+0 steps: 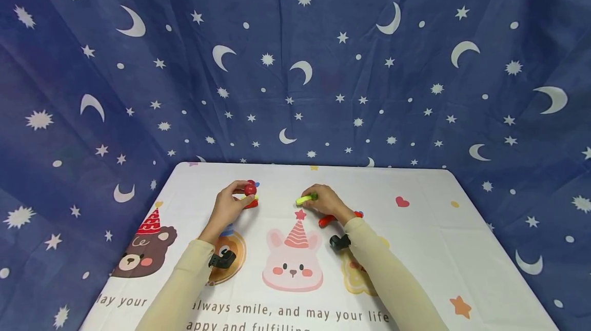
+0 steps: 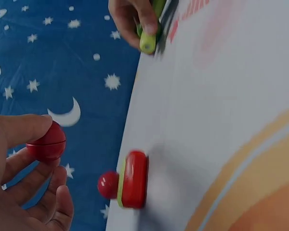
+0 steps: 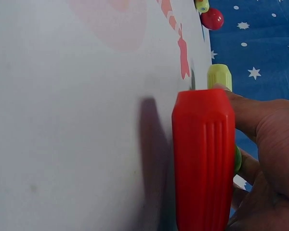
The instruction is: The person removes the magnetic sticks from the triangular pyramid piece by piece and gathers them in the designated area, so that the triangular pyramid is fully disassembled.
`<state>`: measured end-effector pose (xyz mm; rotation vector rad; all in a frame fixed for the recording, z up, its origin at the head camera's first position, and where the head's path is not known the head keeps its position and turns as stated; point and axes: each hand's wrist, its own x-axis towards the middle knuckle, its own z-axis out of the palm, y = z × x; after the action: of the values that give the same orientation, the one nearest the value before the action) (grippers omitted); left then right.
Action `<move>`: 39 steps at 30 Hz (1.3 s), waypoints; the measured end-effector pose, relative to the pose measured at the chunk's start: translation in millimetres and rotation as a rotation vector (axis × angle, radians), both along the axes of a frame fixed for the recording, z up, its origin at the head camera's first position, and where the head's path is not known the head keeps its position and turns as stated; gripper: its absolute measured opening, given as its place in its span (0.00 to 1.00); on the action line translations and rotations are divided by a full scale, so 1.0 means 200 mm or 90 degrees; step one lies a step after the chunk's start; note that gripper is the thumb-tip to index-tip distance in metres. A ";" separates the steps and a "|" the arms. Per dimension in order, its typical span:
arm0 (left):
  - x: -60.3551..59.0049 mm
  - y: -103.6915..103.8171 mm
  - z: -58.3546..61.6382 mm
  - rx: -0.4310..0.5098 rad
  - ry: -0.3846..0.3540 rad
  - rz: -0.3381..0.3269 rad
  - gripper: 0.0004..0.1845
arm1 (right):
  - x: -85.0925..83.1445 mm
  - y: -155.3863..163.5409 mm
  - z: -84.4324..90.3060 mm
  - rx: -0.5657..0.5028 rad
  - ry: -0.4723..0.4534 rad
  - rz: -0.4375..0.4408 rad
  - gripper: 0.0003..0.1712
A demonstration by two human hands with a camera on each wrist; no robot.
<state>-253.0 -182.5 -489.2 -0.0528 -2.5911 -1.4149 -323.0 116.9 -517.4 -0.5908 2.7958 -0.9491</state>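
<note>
My left hand (image 1: 231, 202) pinches a small red ball (image 1: 250, 189) between thumb and fingers just above the table; the left wrist view shows the ball (image 2: 46, 143) in that hand (image 2: 31, 192). Below it on the cloth lies a red toy piece (image 2: 131, 179) with a yellow band and a small red knob. My right hand (image 1: 325, 200) grips a yellow-green stick (image 1: 306, 199), its tip pointing left. A red ribbed handle (image 3: 204, 159) lies on the table against the right hand (image 3: 269, 144), with the yellow-green stick (image 3: 219, 76) behind it.
The white tablecloth (image 1: 415, 249) carries cartoon animals and printed text. A blue star-and-moon cloth (image 1: 295, 64) hangs behind and round the table. A small blue piece (image 1: 359, 213) peeks out by the right wrist. Black straps sit on both forearms.
</note>
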 end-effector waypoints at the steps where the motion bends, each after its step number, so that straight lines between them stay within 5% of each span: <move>1: -0.01 -0.01 0.00 0.000 -0.001 0.006 0.22 | 0.00 0.00 0.00 -0.001 -0.001 0.000 0.13; 16: -0.10 -0.18 -0.07 0.017 -0.086 0.070 0.24 | 0.00 0.00 -0.02 0.011 -0.003 -0.002 0.13; 26: -0.19 -0.24 -0.13 0.019 -0.080 0.100 0.24 | 0.00 0.00 -0.01 0.012 0.020 0.006 0.13; 39: -0.26 -0.23 -0.19 0.004 -0.118 0.079 0.22 | 0.00 -0.01 0.00 0.016 0.007 -0.004 0.14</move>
<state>-304.3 -229.0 -526.2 0.2483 -2.6813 -1.4461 -322.6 115.4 -517.4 -0.5867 2.8162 -0.9142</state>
